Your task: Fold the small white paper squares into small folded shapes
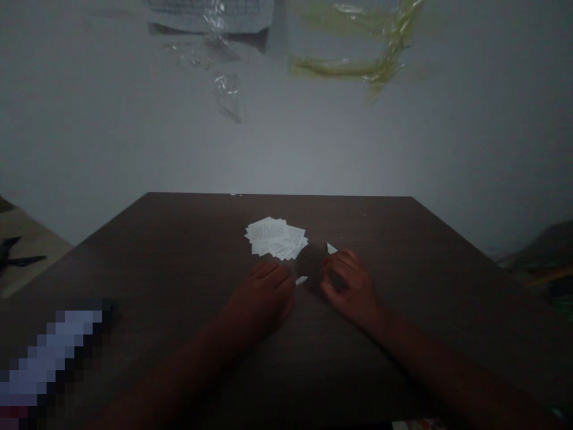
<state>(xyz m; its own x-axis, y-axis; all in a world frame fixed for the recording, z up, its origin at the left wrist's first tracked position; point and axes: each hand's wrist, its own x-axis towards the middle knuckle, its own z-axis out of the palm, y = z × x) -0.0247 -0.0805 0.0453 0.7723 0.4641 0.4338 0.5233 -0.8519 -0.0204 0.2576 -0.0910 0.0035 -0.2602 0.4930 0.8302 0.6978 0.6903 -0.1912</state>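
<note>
Printed paper pieces (276, 239) lie in a loose, overlapping pile on the dark wooden table (295, 370). Just below the pile is my left hand (266, 292), its fingers curled closed, with a small piece of white paper (301, 280) sticking out from its thumb side. To the right of the pile my right hand (351, 285) has its thumb and fingers bent together. Another white paper piece (331, 248) shows at its fingertips, partly hidden by them. Dim light blurs the exact grip of both hands.
A pale wall (286, 137) rises behind the table's far edge, with taped paper (210, 15) and yellow tape (340, 67) on it. A pixelated, bluish oblong shape (58, 352) lies at the left. A dark object (22, 260) sits beyond the left table edge.
</note>
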